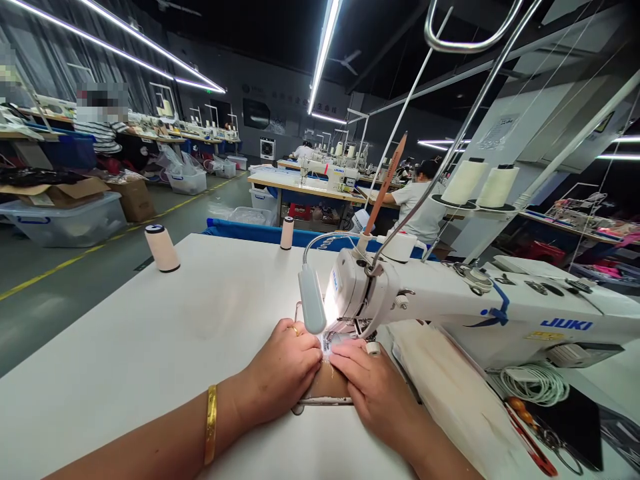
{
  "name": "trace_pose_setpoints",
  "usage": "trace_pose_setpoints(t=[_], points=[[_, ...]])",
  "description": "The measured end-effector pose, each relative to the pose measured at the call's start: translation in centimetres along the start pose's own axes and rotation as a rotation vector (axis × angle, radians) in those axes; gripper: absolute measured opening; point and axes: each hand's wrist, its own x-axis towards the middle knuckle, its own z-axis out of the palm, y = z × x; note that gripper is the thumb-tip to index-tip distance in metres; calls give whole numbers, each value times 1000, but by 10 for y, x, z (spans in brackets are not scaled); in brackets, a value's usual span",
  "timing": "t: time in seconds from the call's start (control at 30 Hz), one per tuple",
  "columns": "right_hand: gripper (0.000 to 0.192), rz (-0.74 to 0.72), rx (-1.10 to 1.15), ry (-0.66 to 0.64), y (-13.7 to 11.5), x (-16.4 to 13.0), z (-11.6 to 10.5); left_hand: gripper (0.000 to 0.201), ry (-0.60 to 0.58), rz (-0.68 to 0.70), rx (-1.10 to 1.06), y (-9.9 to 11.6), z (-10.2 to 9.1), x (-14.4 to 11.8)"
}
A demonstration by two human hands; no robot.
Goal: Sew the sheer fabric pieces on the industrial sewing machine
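While curled, both hands [285, 370] [373, 387] press down beside the needle [327, 340].

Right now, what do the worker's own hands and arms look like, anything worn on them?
Both arms are bare, with no sleeves and no gloves in view. The left hand has a gold ring on one finger and a wide gold bangle at the wrist. The right hand shows no jewellery that I can see.

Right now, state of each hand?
Left hand: fingers curled, pressing down at the needle of the sewing machine; whether it grips anything cannot be told.
Right hand: flat, fingers extended, pressing down beside it.
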Motion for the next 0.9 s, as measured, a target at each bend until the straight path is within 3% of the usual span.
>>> trace_pose_setpoints(t=[0.5,0.57,0.73,0.9], points=[[54,10,86,11,-3,4,4,22,-40,-84,15,-3,-1,5],[55,21,74,20,-2,5,6,22,-33,-147,-56,-4,-3,10],[54,53,32,23,3,5,13,16,72,-460,-363,-12,-12,30],[54,76,1,27,3,6,14,20,114,-574,-543,-24,-3,55]])
